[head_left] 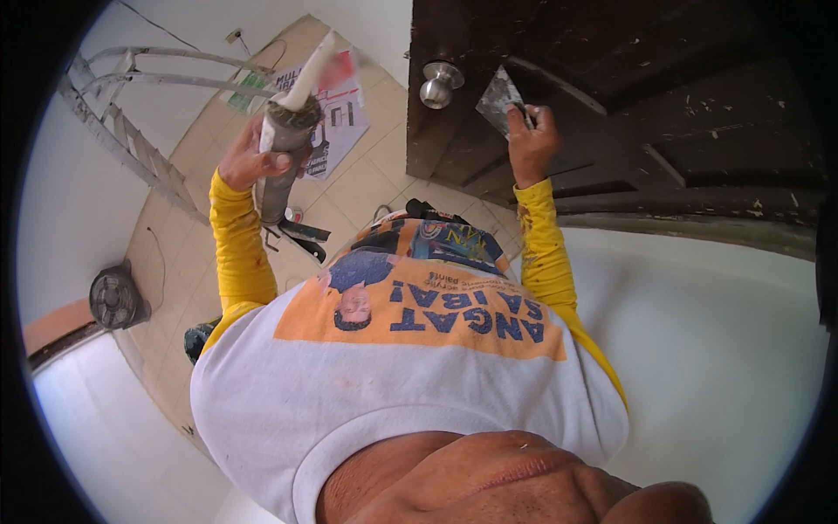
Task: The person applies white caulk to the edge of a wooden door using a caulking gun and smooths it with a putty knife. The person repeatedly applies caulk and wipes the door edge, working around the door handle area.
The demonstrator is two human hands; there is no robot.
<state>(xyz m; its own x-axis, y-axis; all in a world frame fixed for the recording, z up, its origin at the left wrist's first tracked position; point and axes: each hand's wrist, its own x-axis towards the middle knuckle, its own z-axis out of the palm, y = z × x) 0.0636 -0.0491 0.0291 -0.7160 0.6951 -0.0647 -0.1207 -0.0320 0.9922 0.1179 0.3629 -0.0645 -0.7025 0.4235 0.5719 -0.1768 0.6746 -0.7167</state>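
My left hand [251, 162] grips a caulking gun [285, 153] with a grey tube and a long white nozzle pointing up and away. My right hand [532, 135] holds a small metal putty knife [499, 100] with its blade pressed against a dark brown wooden door [663, 105]. A round silver doorknob [439, 83] sits just left of the blade. Both arms wear yellow sleeves under a white and orange shirt.
An aluminium ladder [131, 131] leans at the left over a beige tiled floor [183, 262]. A printed sheet [336, 113] lies on the tiles. A small round fan [113, 299] stands by the left wall. A white wall [716, 349] fills the right.
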